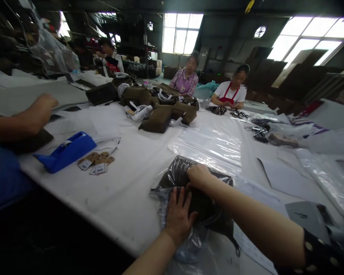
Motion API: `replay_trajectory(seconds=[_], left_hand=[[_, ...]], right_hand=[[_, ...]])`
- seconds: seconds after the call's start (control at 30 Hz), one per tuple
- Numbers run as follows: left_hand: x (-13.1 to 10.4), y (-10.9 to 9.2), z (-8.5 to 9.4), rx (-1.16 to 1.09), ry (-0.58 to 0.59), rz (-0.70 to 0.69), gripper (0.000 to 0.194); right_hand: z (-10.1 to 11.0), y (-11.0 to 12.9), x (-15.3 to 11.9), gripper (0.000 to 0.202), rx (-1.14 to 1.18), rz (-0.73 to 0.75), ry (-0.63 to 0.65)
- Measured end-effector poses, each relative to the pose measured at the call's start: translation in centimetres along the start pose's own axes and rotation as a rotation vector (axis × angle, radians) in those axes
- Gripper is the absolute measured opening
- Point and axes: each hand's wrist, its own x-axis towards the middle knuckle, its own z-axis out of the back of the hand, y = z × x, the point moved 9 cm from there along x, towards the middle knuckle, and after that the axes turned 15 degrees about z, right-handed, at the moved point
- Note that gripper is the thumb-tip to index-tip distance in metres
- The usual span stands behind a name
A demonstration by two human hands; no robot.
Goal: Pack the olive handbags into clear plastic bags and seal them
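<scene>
A dark fabric pouch [200, 204] lies partly inside a clear plastic bag [172, 172] at the near edge of the white table. My left hand [179, 214] rests flat with fingers spread on the plastic and the pouch's left side. Over the pouch's upper part, my right hand [200, 177] is closed with its fingers curled in on it; the fingertips are partly hidden. A dark strap end with a small metal ring [237, 250] hangs from the pouch at the lower right.
A blue tape dispenser [68, 151] and several tags [97, 163] lie to the left, near another person's arm [31, 118]. Flat plastic bags [209, 147] lie beyond the pouch. Further back are brown pouches [160, 114]. A grey device [306, 219] sits at right. Other people sit across the table.
</scene>
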Motion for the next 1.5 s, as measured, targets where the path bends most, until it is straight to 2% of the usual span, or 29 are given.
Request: replay_trajectory(seconds=[0.07,0.13,0.17,0.2,0.23,0.3,0.37,0.4,0.47,0.5,0.57,0.6,0.67,0.73,0.77,0.8,0.87,0.9,0.97,1.07,1.17,1.2,1.23,1.27,1.33,1.37,1.4,1.43,1.5], left_hand=[[-0.2,-0.3,-0.5,0.031,0.020,-0.045,0.069],[-0.1,-0.3,-0.7,0.035,0.029,-0.071,0.071],[0.2,-0.3,-0.7,0.029,0.030,-0.081,0.072],[0.5,-0.3,-0.7,0.021,0.034,-0.094,0.072],[1.0,-0.2,-0.8,0.012,0.046,-0.112,0.071],[2.4,-0.3,-1.4,-0.005,0.087,-0.155,0.068],[3.9,-0.5,-2.2,-0.019,0.150,-0.196,0.065],[4.5,-0.7,-2.4,-0.028,0.182,-0.214,0.064],[5.3,-0.7,-1.9,-0.054,0.223,-0.222,0.061],[5.2,-0.6,-1.0,-0.073,0.218,-0.215,0.061],[3.9,-0.2,1.9,-0.132,0.184,-0.212,0.062],[2.5,-0.1,3.5,-0.169,0.182,-0.232,0.064],[-1.5,0.1,6.0,-0.221,0.239,-0.321,0.076],[-5.8,0.5,6.9,-0.206,0.316,-0.403,0.086],[-7.4,0.9,7.0,-0.190,0.326,-0.402,0.080],[-8.4,1.3,6.8,-0.189,0.318,-0.371,0.066],[-8.8,2.5,6.4,-0.266,0.288,-0.212,0.032],[-8.3,3.3,6.3,-0.341,0.275,-0.085,0.029],[-7.2,5.5,6.1,-0.512,0.280,0.209,0.033],[-7.3,8.5,5.6,-0.625,0.379,0.568,0.035],[-9.3,10.3,4.6,-0.570,0.588,0.727,0.038],[-9.9,10.8,4.8,-0.549,0.603,0.755,0.039],[-9.9,11.2,5.5,-0.535,0.545,0.764,0.039],[-9.4,11.3,6.9,-0.529,0.422,0.741,0.038],[-7.4,9.5,10.4,-0.543,0.150,0.567,0.033],[-6.1,7.6,11.7,-0.563,0.080,0.438,0.032],[-4.7,5.5,12.2,-0.587,0.091,0.318,0.038],[-3.2,3.4,12.0,-0.611,0.172,0.232,0.049],[-0.6,0.2,9.5,-0.651,0.475,0.188,0.075]], right_hand=[[2.0,-3.6,-2.7,0.026,-0.057,-0.115,-0.049],[3.4,-6.9,-7.5,0.028,-0.144,-0.198,-0.151],[3.5,-7.7,-10.5,0.032,-0.207,-0.189,-0.222],[3.1,-7.5,-13.7,0.039,-0.288,-0.129,-0.315],[2.1,-6.3,-16.9,0.046,-0.375,-0.020,-0.411],[-2.7,-2.0,-22.4,0.055,-0.463,0.258,-0.471],[-7.9,2.3,-26.0,0.053,-0.468,0.419,-0.519],[-9.8,4.1,-26.9,0.053,-0.453,0.447,-0.554],[-11.9,6.5,-26.8,0.048,-0.415,0.416,-0.615],[-12.3,7.3,-26.2,0.044,-0.376,0.418,-0.619],[-12.0,8.3,-24.6,0.033,-0.243,0.467,-0.608],[-11.3,8.3,-24.1,0.028,-0.147,0.482,-0.624],[-9.7,6.7,-23.5,0.023,0.053,0.388,-0.697],[-9.3,4.2,-23.2,0.022,0.211,0.155,-0.730],[-9.5,3.0,-23.1,0.024,0.271,0.028,-0.724],[-9.9,2.1,-23.0,0.028,0.318,-0.080,-0.706],[-10.5,1.2,-23.0,0.035,0.386,-0.216,-0.685],[-10.4,1.2,-23.1,0.037,0.415,-0.241,-0.695],[-9.7,2.0,-23.5,0.038,0.454,-0.223,-0.752],[-9.3,3.8,-24.2,0.037,0.485,-0.202,-0.779],[-12.1,4.8,-24.3,0.044,0.579,-0.377,-0.639],[-13.3,5.0,-24.4,0.047,0.611,-0.445,-0.607],[-14.1,5.1,-24.5,0.049,0.633,-0.503,-0.595],[-14.8,5.3,-24.5,0.051,0.645,-0.544,-0.598],[-15.4,5.4,-24.6,0.051,0.657,-0.596,-0.614],[-15.5,5.5,-24.6,0.050,0.663,-0.606,-0.621],[-15.5,5.5,-24.6,0.050,0.664,-0.606,-0.631],[-15.5,5.5,-24.6,0.049,0.661,-0.596,-0.646],[-15.3,5.6,-24.8,0.048,0.643,-0.561,-0.693]])
